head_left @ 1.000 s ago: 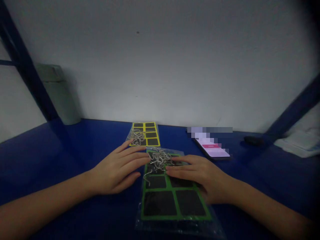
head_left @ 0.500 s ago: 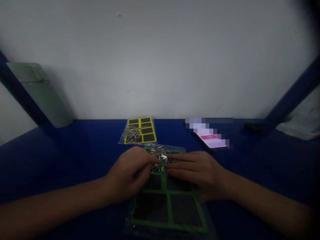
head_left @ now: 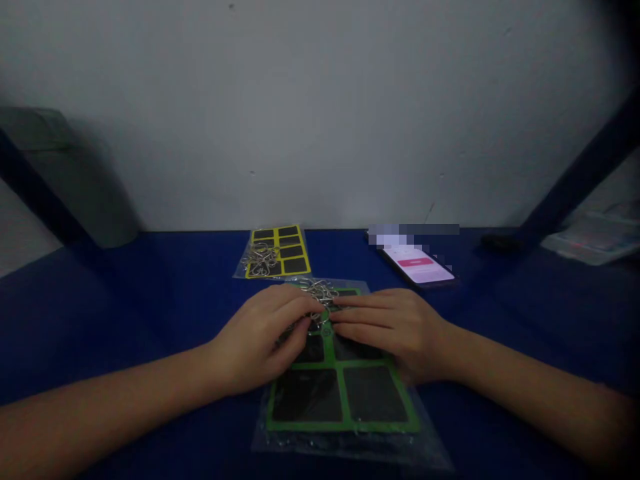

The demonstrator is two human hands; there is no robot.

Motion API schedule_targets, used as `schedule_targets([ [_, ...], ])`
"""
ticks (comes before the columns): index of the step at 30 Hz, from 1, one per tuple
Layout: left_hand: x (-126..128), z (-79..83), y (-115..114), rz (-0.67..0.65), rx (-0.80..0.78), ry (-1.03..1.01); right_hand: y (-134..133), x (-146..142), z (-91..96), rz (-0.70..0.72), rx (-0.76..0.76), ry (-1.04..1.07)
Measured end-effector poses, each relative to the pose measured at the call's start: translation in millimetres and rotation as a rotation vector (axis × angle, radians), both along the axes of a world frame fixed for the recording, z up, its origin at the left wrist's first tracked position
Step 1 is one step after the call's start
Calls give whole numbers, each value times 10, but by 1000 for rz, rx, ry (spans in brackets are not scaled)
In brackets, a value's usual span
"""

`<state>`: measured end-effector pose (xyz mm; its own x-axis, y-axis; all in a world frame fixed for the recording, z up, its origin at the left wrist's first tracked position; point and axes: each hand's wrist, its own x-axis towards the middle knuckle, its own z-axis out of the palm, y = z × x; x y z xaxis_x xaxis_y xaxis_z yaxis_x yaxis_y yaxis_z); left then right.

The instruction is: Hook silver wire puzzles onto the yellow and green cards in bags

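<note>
1. Hands at the hooks: we see left hand (head_left: 260,337) curled over a tangle of silver wire hooks (head_left: 320,298), grip unclear; right hand (head_left: 387,330) open, fingers extended, tips at the tangle.
2. Tangle lies on the upper part of a green-framed black sheet (head_left: 341,393) bagged in clear plastic, on a blue bench (head_left: 125,300).
3. Further off, we note a yellow-framed sheet (head_left: 295,265) with more hooks (head_left: 261,260); phone (head_left: 415,263) to its right.
</note>
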<state>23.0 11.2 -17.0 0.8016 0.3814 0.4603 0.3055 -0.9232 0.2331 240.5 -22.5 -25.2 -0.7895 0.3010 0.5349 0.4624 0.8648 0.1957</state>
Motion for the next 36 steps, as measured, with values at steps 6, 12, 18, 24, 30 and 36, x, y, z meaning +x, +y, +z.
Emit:
schedule_targets([
  [6,-3,8,-27,56,-10,48,-41,-21,16,-6,-17,-1],
  [12,6,-25,-18,72,-23,84,-52,-10,10,-10,-87,-34],
  [18,-11,-35,0,64,-15,123,-63,87,77,-34,-116,-108],
  [24,-35,-24,4,39,-38,173,-51,216,95,-129,-72,-94],
  [30,-58,-8,10,52,-55,193,-26,260,156,-298,143,-29],
  [36,-76,5,-3,68,-43,217,-107,204,179,-553,-234,416],
])
